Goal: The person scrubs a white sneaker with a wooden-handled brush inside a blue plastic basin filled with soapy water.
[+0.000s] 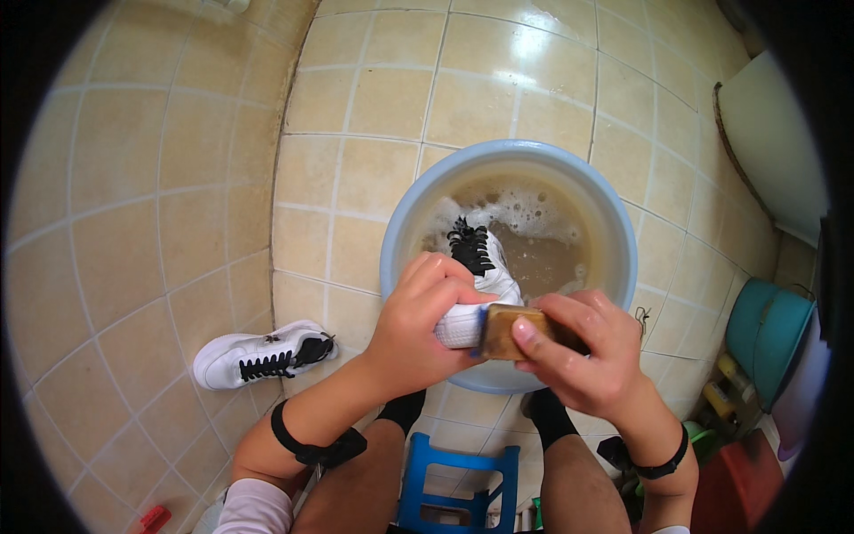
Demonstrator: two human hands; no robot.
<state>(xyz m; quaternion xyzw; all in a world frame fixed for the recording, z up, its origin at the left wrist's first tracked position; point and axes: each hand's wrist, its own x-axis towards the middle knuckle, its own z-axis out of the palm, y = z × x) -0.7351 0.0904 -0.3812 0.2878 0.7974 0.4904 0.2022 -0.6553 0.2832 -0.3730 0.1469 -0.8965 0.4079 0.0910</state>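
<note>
Left hand grips white shoe over blue basin; right hand clasps wooden brush against it; wetness plus hard strokes could loosen left hold, dropping shoe into murky water

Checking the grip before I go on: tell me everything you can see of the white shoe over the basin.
The white shoe looks like leather or synthetic, with black laces and a textured toe. It is held over the basin, toe pointing down the picture, far end by the suds; whether that end touches the water, I cannot tell. The left hand grips its left side, partly hiding it; the brush in the right hand appears to touch the toe.
</note>
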